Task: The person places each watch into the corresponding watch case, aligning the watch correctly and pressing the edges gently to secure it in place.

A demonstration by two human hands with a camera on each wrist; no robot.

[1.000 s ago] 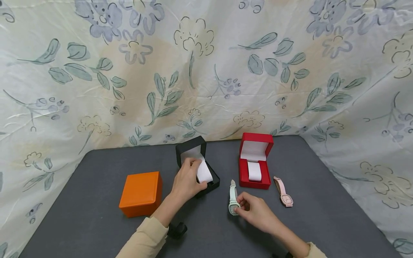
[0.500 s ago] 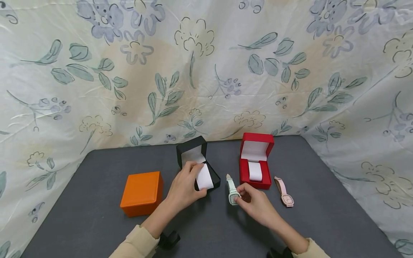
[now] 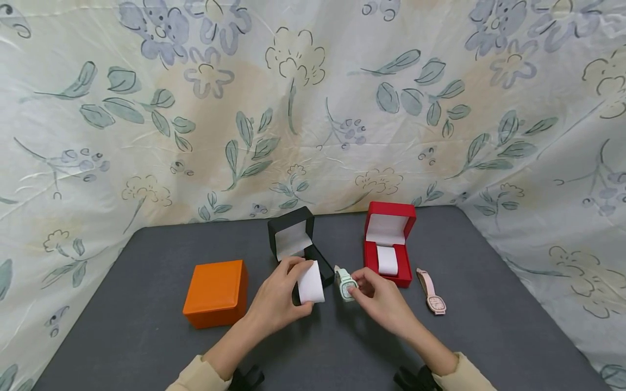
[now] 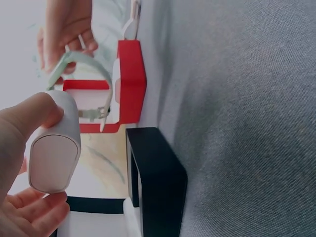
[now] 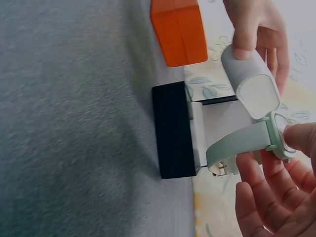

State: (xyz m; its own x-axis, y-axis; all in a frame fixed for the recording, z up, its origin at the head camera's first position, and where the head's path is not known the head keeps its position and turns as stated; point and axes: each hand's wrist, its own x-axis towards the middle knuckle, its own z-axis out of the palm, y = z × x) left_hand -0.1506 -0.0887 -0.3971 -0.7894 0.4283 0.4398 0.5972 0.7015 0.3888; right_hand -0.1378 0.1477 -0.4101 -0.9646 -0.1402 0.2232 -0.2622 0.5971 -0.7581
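Note:
My left hand (image 3: pixel 279 293) grips a white watch cushion (image 3: pixel 311 283), thumb on one side and fingers on the other. In the left wrist view the cushion (image 4: pixel 53 160) is a rounded padded roll, held above the open black watch box (image 3: pixel 290 221). My right hand (image 3: pixel 386 304) pinches a mint-green wristwatch (image 3: pixel 345 285) by its case, close to the cushion's right. In the right wrist view the thumb lies over the face of the watch (image 5: pixel 242 143) and its strap hangs in a curve. The watch appears apart from the cushion in the head view.
An open red watch box (image 3: pixel 402 269) with a white cushion (image 3: pixel 387 260) inside stands at the back right. Beside it lies a pink wristwatch (image 3: pixel 431 293). A closed orange box (image 3: pixel 215 288) sits at the left. Floral cloth (image 3: pixel 313 108) hangs behind the grey table (image 3: pixel 161 304).
The left hand has drawn the white cushion up out of the black box and toward me. The right hand has lifted the mint-green watch and brought it left, near the cushion.

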